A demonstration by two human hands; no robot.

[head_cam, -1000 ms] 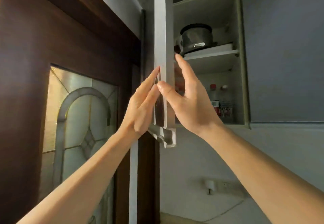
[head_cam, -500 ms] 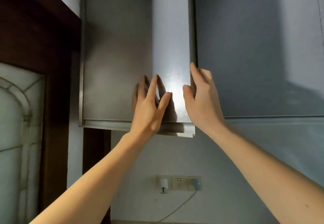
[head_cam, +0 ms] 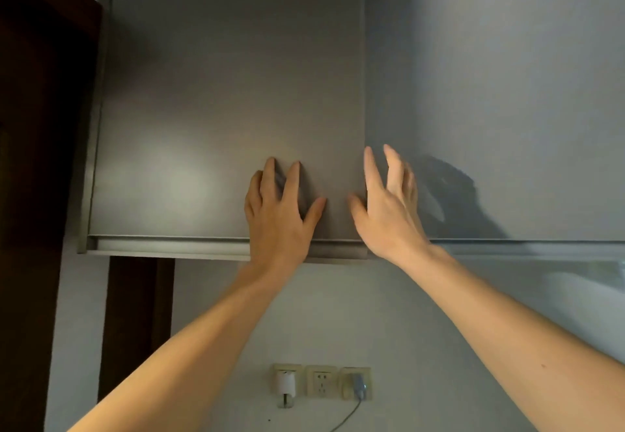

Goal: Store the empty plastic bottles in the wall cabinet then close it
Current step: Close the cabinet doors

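Observation:
The grey wall cabinet door [head_cam: 209, 100] fills the upper middle of the view and sits flush with the neighbouring door [head_cam: 507, 93]. The plastic bottles are hidden behind it. My left hand [head_cam: 277, 215] lies flat on the door's lower right corner, fingers spread, holding nothing. Just to its right, my right hand [head_cam: 385, 208] is raised at the seam between the two doors, fingers apart and empty. Whether it touches the door is unclear.
A metal handle rail [head_cam: 162, 245] runs along the door's bottom edge. Dark wooden door frame [head_cam: 33, 161] stands at the left. On the wall below are three sockets [head_cam: 321, 381], one with a white plug, one with a grey plug and cable.
The door swung from wide open, with shelves and bottles showing, to fully shut. My left hand pushed it flat; my right hand came off its edge and moved to the seam.

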